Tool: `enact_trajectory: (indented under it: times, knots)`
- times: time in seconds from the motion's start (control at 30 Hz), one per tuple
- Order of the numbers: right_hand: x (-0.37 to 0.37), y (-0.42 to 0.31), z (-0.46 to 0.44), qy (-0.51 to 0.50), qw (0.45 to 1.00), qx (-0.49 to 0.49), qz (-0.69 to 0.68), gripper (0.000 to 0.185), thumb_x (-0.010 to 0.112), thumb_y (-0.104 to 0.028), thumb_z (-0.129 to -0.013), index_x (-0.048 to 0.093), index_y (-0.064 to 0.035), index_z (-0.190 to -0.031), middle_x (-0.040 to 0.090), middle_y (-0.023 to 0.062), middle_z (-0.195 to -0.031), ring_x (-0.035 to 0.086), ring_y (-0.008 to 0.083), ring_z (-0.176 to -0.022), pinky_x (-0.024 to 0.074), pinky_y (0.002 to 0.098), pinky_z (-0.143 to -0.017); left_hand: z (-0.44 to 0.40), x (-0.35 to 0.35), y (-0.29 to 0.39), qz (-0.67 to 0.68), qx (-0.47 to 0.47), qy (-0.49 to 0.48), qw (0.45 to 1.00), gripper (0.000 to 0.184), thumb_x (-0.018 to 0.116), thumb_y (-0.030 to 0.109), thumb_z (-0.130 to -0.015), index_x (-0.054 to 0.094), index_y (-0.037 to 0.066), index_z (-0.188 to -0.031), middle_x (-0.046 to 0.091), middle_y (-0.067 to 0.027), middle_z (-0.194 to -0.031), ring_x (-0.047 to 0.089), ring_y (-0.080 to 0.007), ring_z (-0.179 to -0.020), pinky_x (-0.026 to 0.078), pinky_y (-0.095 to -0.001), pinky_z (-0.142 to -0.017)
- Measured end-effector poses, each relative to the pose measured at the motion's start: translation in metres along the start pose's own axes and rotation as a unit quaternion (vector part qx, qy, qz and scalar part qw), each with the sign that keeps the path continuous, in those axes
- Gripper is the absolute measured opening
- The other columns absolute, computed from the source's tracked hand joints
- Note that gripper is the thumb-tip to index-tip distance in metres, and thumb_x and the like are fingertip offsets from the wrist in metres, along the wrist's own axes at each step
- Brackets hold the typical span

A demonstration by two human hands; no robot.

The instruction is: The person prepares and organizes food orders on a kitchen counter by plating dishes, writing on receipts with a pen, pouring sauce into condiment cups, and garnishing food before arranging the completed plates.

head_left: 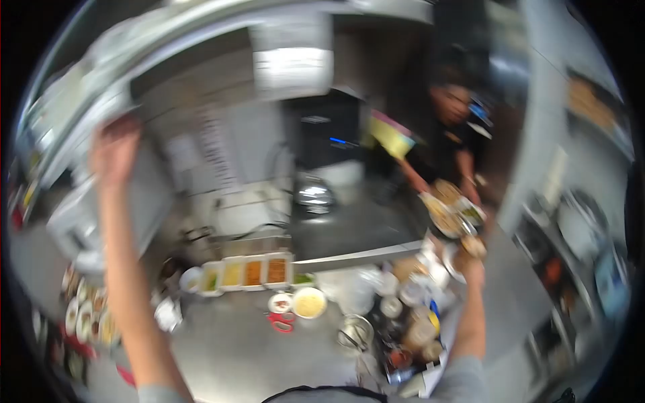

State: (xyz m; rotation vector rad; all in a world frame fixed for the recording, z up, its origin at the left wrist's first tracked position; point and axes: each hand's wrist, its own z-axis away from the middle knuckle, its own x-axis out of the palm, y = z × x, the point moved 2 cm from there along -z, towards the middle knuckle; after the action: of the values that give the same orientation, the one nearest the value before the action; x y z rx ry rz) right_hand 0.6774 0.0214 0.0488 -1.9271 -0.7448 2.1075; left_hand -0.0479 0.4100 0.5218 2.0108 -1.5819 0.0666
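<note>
My left hand (pixel 117 149) is raised at the upper left, near the shelf edge, its fingers smeared by motion. At the right my arm reaches forward, and my right hand (pixel 473 252) is at the near edge of a tray of food (pixel 445 213). A person (pixel 451 127) in dark clothes stands beyond the tray, with one hand close to its far side. How my fingers meet the tray is blurred.
Containers of colored food (pixel 252 273) line the steel counter (pixel 248 356), with a white bowl (pixel 309 303) and red-handled scissors (pixel 282 322) before them. Bottles and jars crowd the right of the counter. A black machine (pixel 322 131) stands at the back.
</note>
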Motion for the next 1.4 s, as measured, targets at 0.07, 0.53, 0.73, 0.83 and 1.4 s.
enact_trajectory:
  times: [0.07,0.53,0.73,0.83,1.4]
  knots:
    - [0.008,0.008,0.004,0.056,0.987,-0.148,0.030,0.056,0.046,-0.049,-0.084,0.046,-0.0115,-0.126,0.060,0.0201,-0.108,0.059,0.0344,-0.096,0.0469,0.0436,-0.080,0.001,-0.001,-0.005,0.040,0.008,0.002,0.999,0.014,0.060,0.018,-0.084,0.061,0.005,-0.084,0.062,-0.0115,-0.091,0.056,-0.0247,-0.089,0.042,-0.0424,-0.088]
    - [-0.143,-0.100,0.234,-0.247,0.530,-0.302,-0.753,0.039,0.042,-0.032,-0.094,0.043,-0.0091,-0.063,0.035,-0.0026,-0.059,0.036,0.0118,-0.052,0.0383,0.0324,-0.058,0.014,0.054,-0.041,-0.158,0.081,0.113,0.978,0.034,0.064,0.007,-0.083,0.052,0.004,-0.115,0.056,-0.0101,-0.114,0.059,-0.0146,-0.096,0.053,-0.0286,-0.073]
    - [-0.155,-0.181,0.398,-0.246,0.530,-0.275,-0.763,0.060,0.026,-0.058,-0.092,0.046,-0.0065,-0.067,0.040,0.0053,-0.058,0.046,0.0202,-0.054,0.0448,0.0397,-0.068,0.127,0.114,-0.108,-0.245,0.036,0.068,0.966,0.043,0.052,0.002,-0.086,0.043,0.002,-0.129,0.050,-0.0115,-0.124,0.054,-0.0157,-0.105,0.049,-0.0277,-0.079]
    - [-0.079,-0.185,0.418,-0.434,0.512,-0.316,-0.670,0.060,0.032,-0.060,-0.090,0.047,-0.0022,-0.083,0.042,0.0027,-0.059,0.043,0.0142,-0.045,0.0460,0.0310,-0.058,0.242,0.101,-0.152,-0.285,-0.111,0.063,0.950,0.047,0.046,0.009,-0.091,0.035,0.003,-0.136,0.042,-0.0085,-0.134,0.046,-0.0154,-0.116,0.040,-0.0280,-0.094]
    - [0.188,-0.165,0.479,-0.422,0.774,-0.330,-0.337,0.025,0.058,-0.007,-0.085,0.047,-0.0016,-0.107,0.052,0.0043,-0.092,0.055,0.0104,-0.076,0.0452,0.0221,-0.065,0.555,0.001,-0.180,-0.629,-0.415,-0.027,0.657,0.045,0.072,0.022,-0.070,0.061,0.012,-0.112,0.053,-0.0031,-0.111,0.045,-0.0197,-0.105,0.029,-0.0355,-0.087]
